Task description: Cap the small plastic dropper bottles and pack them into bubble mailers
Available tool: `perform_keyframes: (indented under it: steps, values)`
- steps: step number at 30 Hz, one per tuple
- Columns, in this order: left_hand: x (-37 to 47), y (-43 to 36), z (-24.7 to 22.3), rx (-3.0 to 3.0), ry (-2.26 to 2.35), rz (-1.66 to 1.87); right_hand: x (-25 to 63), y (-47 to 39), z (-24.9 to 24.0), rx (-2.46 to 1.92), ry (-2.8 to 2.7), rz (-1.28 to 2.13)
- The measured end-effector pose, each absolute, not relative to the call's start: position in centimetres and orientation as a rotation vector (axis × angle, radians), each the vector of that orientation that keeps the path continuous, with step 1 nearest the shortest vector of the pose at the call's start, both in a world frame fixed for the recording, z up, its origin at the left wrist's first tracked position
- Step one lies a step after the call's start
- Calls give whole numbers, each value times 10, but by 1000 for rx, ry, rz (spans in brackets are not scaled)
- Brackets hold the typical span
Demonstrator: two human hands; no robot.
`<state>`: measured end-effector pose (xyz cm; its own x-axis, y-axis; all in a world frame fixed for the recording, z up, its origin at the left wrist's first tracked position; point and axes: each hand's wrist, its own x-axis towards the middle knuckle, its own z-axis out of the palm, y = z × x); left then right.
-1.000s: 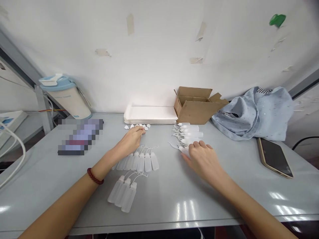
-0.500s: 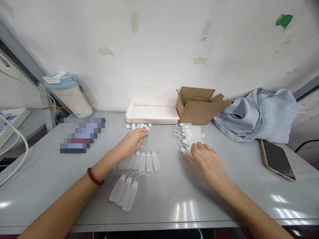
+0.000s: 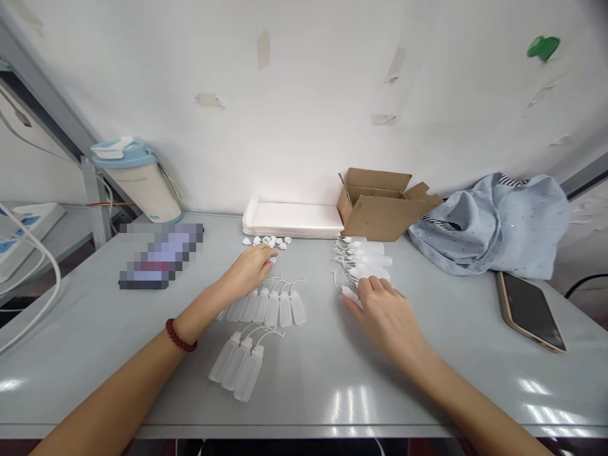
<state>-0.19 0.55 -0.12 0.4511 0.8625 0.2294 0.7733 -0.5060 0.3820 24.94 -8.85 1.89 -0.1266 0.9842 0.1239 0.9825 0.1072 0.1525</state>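
My left hand (image 3: 251,269) is closed in a pinch, with a small white cap (image 3: 272,259) at its fingertips. Just beyond it lie several loose white caps (image 3: 269,241). Below that hand is a row of translucent plastic bottles (image 3: 272,308) with thin strap tails, partly hidden by the wrist. Nearer the table edge are 3 more such bottles (image 3: 248,373). My right hand (image 3: 387,310) has its fingers curled over a squeeze bottle (image 3: 350,293), whose body is mostly hidden under the hand. Beyond it, several similar bottles (image 3: 373,260) are stacked in a column.
A stack of white trays (image 3: 294,218) and an open cardboard box (image 3: 384,215) stand against the wall. At left are a tumbler (image 3: 142,187) and a blurred-out phone (image 3: 161,256); at right, a blue cloth bag (image 3: 517,228) and another phone (image 3: 532,310). All rest on a grey table (image 3: 313,380).
My left hand has drawn back slightly from the loose caps, with a cap now showing at its fingertips. My right hand has shifted slightly, staying at the bottle. The camera view has moved a little.
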Motion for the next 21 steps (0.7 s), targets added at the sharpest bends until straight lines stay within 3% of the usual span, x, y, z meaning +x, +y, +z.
perform_keyframes:
  steps: [6,12,17,21]
  values:
    - [0,0,2,2417,1481,668,240,-97,8,1754,2881,326]
    - [11,-16,9,2336,1522,793,224,-114,6,1257,3344,-247]
    - [20,-30,12,2270,1398,891,212,-123,15,1075,3230,-901]
    - [24,-36,12,2268,1336,951,198,-123,19,932,3146,-865]
